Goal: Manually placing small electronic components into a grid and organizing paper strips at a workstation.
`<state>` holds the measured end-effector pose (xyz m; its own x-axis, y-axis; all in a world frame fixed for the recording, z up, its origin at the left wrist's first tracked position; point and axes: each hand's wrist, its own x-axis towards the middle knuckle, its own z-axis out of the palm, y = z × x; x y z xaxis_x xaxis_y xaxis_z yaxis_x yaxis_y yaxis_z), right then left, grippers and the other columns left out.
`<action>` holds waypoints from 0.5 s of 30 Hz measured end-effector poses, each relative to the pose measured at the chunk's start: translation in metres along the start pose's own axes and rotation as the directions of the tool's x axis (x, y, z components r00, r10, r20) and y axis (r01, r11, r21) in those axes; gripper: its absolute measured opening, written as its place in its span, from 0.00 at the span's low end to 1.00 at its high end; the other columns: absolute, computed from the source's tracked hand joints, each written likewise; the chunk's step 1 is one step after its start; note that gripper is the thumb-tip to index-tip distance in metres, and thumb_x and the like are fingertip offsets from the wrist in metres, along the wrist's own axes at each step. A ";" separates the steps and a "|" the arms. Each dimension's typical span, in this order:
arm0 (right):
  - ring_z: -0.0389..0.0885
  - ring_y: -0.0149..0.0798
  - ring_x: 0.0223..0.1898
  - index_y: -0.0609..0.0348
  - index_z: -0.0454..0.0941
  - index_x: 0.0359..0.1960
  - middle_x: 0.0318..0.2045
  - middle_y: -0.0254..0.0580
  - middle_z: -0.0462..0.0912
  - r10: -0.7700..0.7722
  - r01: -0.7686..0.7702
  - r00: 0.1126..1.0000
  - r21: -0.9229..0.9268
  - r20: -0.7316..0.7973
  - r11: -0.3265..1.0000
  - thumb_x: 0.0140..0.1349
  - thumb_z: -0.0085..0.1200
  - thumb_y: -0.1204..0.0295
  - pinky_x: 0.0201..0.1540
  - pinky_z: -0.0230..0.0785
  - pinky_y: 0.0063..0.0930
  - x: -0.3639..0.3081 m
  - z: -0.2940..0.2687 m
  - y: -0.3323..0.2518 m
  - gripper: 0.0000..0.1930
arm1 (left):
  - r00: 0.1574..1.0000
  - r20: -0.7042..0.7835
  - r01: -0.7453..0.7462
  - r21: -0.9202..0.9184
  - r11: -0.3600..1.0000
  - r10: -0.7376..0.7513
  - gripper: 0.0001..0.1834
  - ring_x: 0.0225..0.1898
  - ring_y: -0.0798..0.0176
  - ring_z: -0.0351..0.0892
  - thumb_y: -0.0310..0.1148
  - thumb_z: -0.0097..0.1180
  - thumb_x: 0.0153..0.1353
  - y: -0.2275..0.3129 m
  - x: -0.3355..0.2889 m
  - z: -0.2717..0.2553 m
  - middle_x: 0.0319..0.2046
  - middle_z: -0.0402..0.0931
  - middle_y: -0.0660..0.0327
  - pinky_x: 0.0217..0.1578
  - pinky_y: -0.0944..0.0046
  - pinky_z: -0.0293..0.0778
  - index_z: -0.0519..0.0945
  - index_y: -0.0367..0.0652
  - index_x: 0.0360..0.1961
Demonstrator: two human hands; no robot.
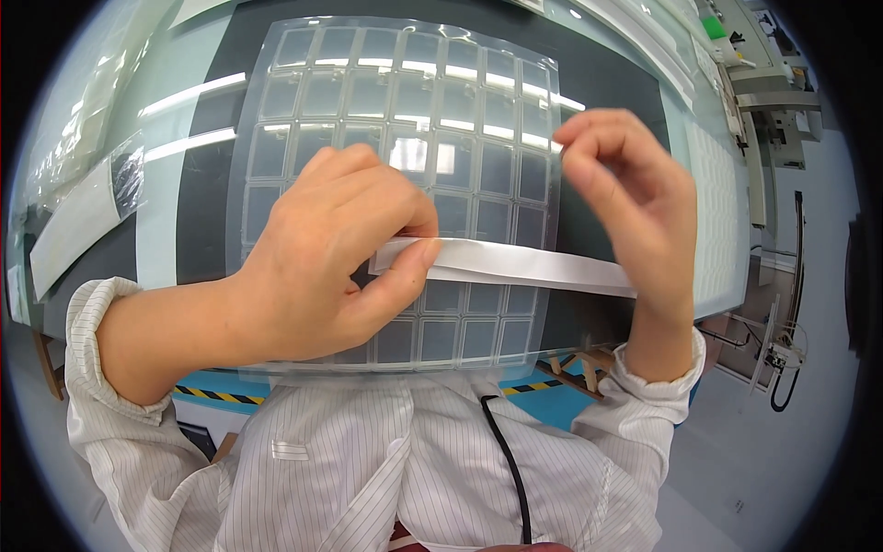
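My left hand [317,253] pinches one end of a long white strip [538,268], looking like folded paper or tape, between thumb and forefinger. From there the strip runs rightward, and its far end passes behind my right wrist. Raised to the right of the strip, my right hand [648,207] has its fingers curled, with thumb and forefinger tips brought together; whatever may be between them is too small to make out. Beneath both hands lies a clear plastic tray [418,69] with rows of rectangular pockets. My left hand and the strip hide part of its lower half.
A dark mat [207,170] lies under the tray. Clear plastic bags [87,92] and a white sheet [78,225] are at the left. On the right lies a white textured sheet [716,202], with equipment [754,101] beyond it. Yellow-black tape [221,396] marks the near edge.
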<state>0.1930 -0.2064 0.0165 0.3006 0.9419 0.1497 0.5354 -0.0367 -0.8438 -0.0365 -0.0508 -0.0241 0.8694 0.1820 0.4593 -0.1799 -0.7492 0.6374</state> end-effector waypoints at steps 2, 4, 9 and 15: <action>0.75 0.26 0.44 0.65 0.80 0.37 0.48 0.37 0.79 0.125 -0.123 0.992 -0.043 0.030 0.991 0.69 0.59 0.74 0.51 0.66 0.20 0.012 -0.021 0.014 0.06 | 1.000 0.027 -0.013 -0.015 1.000 0.014 0.05 0.32 0.57 0.71 0.21 0.60 0.54 0.003 0.003 0.000 0.31 0.79 0.58 0.38 0.58 0.66 0.78 0.39 0.32; 0.75 0.26 0.45 0.64 0.81 0.37 0.48 0.36 0.79 0.126 -0.123 0.991 -0.060 0.046 0.991 0.69 0.59 0.73 0.52 0.66 0.20 0.020 -0.028 0.025 0.06 | 0.995 0.015 -0.101 0.023 0.995 0.101 0.06 0.43 0.49 0.77 0.21 0.59 0.53 0.006 0.008 0.003 0.42 0.83 0.52 0.48 0.55 0.70 0.76 0.38 0.33; 0.74 0.26 0.47 0.64 0.81 0.36 0.48 0.33 0.78 0.135 -0.126 0.988 -0.114 0.076 0.985 0.69 0.59 0.72 0.54 0.65 0.20 0.017 -0.033 0.036 0.06 | 0.992 0.110 -0.069 0.057 0.996 0.063 0.07 0.58 0.42 0.76 0.21 0.59 0.54 0.012 0.015 0.006 0.53 0.82 0.47 0.56 0.49 0.69 0.75 0.39 0.34; 0.74 0.28 0.41 0.61 0.83 0.34 0.45 0.32 0.81 0.040 -0.028 0.997 -0.177 0.067 0.984 0.65 0.63 0.67 0.41 0.62 0.23 0.020 -0.030 0.039 0.09 | 0.989 0.147 -0.023 0.085 0.996 0.010 0.07 0.60 0.41 0.75 0.21 0.58 0.54 0.013 0.019 0.008 0.56 0.81 0.47 0.58 0.48 0.67 0.75 0.39 0.34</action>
<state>0.2438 -0.1991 0.0022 0.2683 0.9599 0.0807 0.6577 -0.1214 -0.7434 -0.0183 -0.0620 -0.0121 0.9257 0.0786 0.3701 -0.1604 -0.8044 0.5720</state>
